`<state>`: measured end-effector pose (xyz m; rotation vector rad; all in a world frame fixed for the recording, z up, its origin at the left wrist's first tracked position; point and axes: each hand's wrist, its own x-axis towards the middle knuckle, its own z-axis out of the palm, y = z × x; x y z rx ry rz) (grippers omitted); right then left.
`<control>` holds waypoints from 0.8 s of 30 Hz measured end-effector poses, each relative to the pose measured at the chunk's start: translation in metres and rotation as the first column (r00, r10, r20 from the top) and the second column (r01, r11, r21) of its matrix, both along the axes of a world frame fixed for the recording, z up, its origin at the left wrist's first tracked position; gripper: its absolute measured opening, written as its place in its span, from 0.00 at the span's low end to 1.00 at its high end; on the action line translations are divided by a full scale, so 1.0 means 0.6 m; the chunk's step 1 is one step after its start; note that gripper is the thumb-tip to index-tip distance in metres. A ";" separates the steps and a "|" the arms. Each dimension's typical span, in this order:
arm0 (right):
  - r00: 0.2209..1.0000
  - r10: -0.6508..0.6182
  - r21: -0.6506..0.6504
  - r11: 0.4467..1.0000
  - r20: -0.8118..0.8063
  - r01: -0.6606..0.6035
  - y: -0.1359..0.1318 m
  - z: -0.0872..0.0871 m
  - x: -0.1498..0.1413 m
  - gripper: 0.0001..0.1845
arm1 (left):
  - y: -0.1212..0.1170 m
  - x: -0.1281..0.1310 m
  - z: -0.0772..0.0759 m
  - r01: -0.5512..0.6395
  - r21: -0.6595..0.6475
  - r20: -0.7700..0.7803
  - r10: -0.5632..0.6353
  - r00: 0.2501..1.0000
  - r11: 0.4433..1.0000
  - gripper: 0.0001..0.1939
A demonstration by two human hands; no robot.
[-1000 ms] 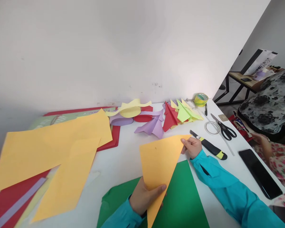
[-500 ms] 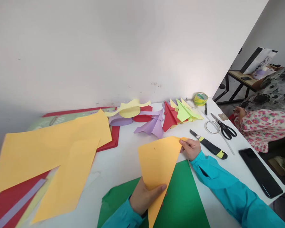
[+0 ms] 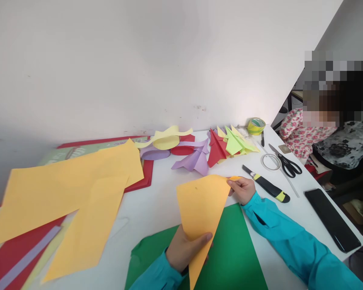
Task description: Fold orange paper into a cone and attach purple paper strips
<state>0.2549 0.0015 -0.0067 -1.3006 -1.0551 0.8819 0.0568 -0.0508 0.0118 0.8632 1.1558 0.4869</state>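
Observation:
A folded sheet of orange paper (image 3: 201, 205) is held up in both my hands, above a green sheet (image 3: 232, 245) on the white table. My left hand (image 3: 187, 247) grips its lower part, with the thumb across the front and the other fingers mostly behind. At the upper right corner, my right hand (image 3: 242, 189) pinches the paper between thumb and fingers, where a small folded tip sticks out. The utility knife (image 3: 268, 187) lies just right of my right hand. Behind the held paper rests a purple paper plane (image 3: 195, 160).
Large orange sheets (image 3: 69, 181) cover the left side over red paper (image 3: 27, 249). Paper planes (image 3: 218, 149) and paper loops (image 3: 166, 141) line the wall. Scissors (image 3: 287, 163), tape rolls (image 3: 255, 126) and a phone (image 3: 332, 219) lie at right. Another person (image 3: 308, 133) is beyond the table.
My right hand has shifted slightly left, and the paper's upper right corner has bent back a little. My left hand keeps its hold. The people at the right have moved.

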 end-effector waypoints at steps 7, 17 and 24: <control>0.999 0.006 -0.016 1.000 0.033 -0.005 -0.003 0.000 0.002 0.15 | 0.000 0.000 -0.001 0.005 0.005 0.015 -0.005 1.000 1.000 0.25; 1.000 0.017 0.009 1.000 0.017 -0.017 -0.010 -0.003 -0.014 0.14 | -0.003 0.004 0.003 -0.005 0.015 -0.002 0.005 1.000 1.000 0.25; 0.999 0.034 -0.037 0.999 -0.034 -0.035 -0.004 -0.004 -0.007 0.14 | -0.006 0.006 0.000 -0.048 0.019 0.007 0.047 0.999 0.999 0.25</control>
